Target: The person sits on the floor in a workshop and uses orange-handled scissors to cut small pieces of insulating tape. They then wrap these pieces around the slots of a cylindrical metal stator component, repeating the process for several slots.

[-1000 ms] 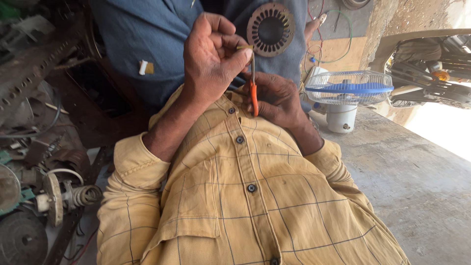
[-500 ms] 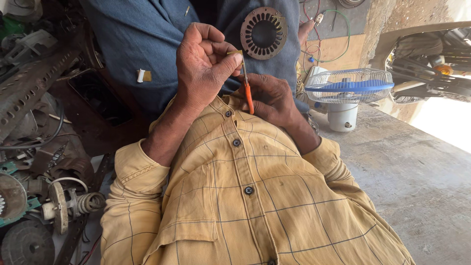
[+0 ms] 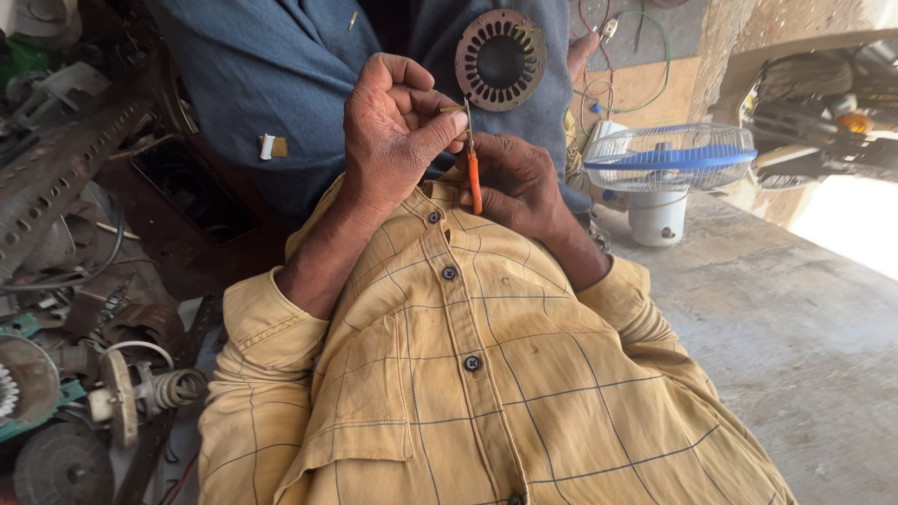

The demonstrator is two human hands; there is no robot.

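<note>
While the person leans over their own yellow checked shirt (image 3: 486, 374), the head view shows both hands raised close together in front of the chest. The left hand (image 3: 398, 131) is curled shut, its thumb and forefinger pinching a small pale piece against the top of a thin tool. That tool, a small screwdriver (image 3: 473, 173) with an orange handle, stands nearly upright between the two hands. The right hand (image 3: 514, 182) sits just behind and below it, fingers closed around the orange handle. Past the hands hangs blue cloth (image 3: 271, 75), and on it rests a round metal motor core (image 3: 500, 59) with slots around its inner ring. To the right, a small fan (image 3: 669, 159) with a white cage and blue blades stands on the concrete floor (image 3: 795, 337). Rusty motor parts (image 3: 75, 309) lie heaped at the left.
</note>
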